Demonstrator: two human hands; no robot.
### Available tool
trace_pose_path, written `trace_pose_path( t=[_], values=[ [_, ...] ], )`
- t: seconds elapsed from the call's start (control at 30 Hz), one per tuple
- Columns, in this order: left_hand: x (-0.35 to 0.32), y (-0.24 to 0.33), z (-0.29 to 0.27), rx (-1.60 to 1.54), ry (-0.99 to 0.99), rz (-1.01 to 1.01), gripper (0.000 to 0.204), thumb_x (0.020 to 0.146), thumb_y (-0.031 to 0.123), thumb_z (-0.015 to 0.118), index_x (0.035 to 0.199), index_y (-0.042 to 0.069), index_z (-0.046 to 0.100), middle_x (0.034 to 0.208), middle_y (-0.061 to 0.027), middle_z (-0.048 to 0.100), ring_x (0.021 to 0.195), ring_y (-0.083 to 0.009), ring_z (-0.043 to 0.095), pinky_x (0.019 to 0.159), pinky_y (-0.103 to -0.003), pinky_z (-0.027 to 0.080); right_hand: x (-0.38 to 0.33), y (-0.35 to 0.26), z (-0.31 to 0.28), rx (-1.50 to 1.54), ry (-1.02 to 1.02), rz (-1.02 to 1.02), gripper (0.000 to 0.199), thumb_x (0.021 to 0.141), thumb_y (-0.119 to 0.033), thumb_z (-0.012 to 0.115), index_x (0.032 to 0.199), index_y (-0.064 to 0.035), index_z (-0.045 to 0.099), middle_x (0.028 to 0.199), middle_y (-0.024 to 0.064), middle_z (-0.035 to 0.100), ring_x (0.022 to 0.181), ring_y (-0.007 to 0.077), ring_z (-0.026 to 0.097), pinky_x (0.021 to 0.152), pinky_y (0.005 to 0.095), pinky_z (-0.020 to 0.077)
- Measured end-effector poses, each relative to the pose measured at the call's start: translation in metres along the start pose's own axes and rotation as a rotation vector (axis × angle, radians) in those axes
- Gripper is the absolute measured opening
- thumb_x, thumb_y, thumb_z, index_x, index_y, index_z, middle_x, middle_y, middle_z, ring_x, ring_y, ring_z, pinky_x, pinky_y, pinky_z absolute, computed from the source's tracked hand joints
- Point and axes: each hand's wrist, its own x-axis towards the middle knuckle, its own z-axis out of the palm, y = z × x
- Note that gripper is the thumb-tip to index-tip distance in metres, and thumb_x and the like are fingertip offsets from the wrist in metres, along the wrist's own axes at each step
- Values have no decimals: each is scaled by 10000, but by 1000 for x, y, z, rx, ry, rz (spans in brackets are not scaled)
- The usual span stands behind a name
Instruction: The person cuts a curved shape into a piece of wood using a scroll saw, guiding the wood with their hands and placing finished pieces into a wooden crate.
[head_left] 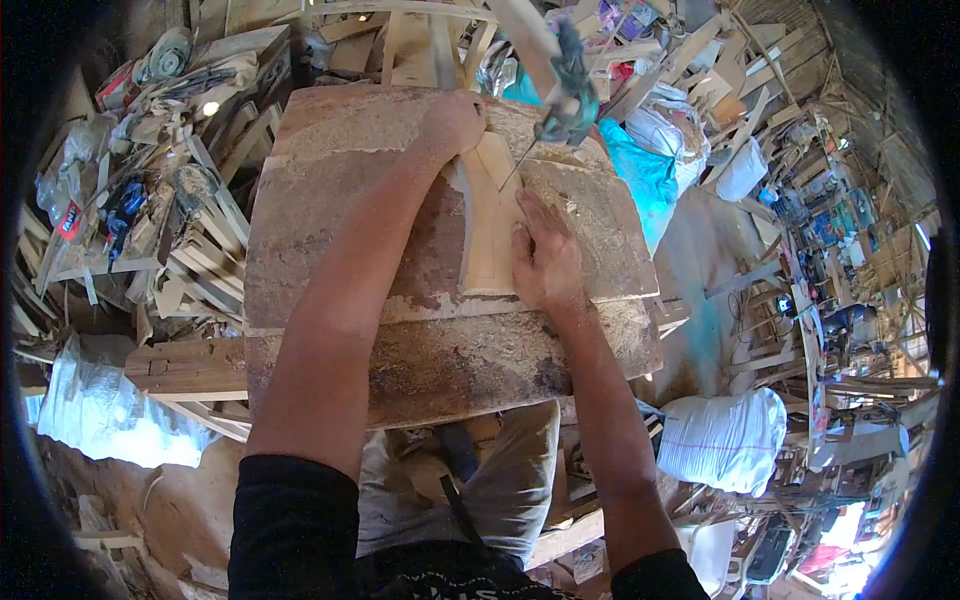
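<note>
The right hand [545, 262] lies flat, fingers together, pressing the near part of a pale curved wooden piece [492, 225]. The piece lies on a worn brown wooden slab [330, 250] covered with sawdust. The left hand [455, 122] is closed over the far end of this piece. Just beyond, a teal power jigsaw [570, 100], held by another person, has its thin blade at the piece's right edge. Stacked wood offcuts [200, 250] crowd the left side; white sacks [725, 440] lie at the right.

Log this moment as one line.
left hand: pressing top of pale wooden piece | right hand: flat on its lower edge | piece: lying on worn board | teal power tool: bit at piece
</note>
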Motion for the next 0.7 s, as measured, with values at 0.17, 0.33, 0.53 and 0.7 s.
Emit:
trace_pose_path(
  t=[0.17, 0.33, 0.53, 0.7],
  values=[
    [-3, 14, -9, -45, -48, -40, 333, 986, 295, 587, 1096, 29, 756, 1069, -259, 738, 1028, -442, 710, 936, -513, 579, 0, 8, -2, -28, -1, -14, 499, 942, -75, 559, 1426, 40, 532, 1401, 315, 594, 1290, 503, 568, 1212, 563, 343],
    [-1, 5, -8, -58, -9, -32, 342, 984, 298, 587, 1115, 28, 751, 1092, -251, 737, 1045, -439, 705, 957, -519, 569, 3, 8, 0, -14, -8, -29, 489, 942, -87, 568, 1413, 38, 535, 1405, 303, 595, 1281, 491, 578, 1202, 557, 363],
    [1, 0, -8, -16, 27, 6, 337, 986, 294, 587, 1107, 27, 754, 1098, -272, 725, 1029, -439, 707, 946, -521, 566, 5, 9, 1, -17, 13, -51, 465, 952, -113, 580, 1392, 34, 545, 1399, 298, 600, 1260, 494, 590, 1181, 574, 384],
    [-8, 14, -16, -19, 37, -5, 321, 987, 281, 586, 1087, 31, 761, 1074, -277, 726, 1021, -437, 707, 936, -518, 568, 5, 15, 1, -42, 12, -33, 454, 962, -132, 573, 1389, 21, 550, 1399, 293, 600, 1247, 500, 593, 1190, 567, 380]
  ],
)
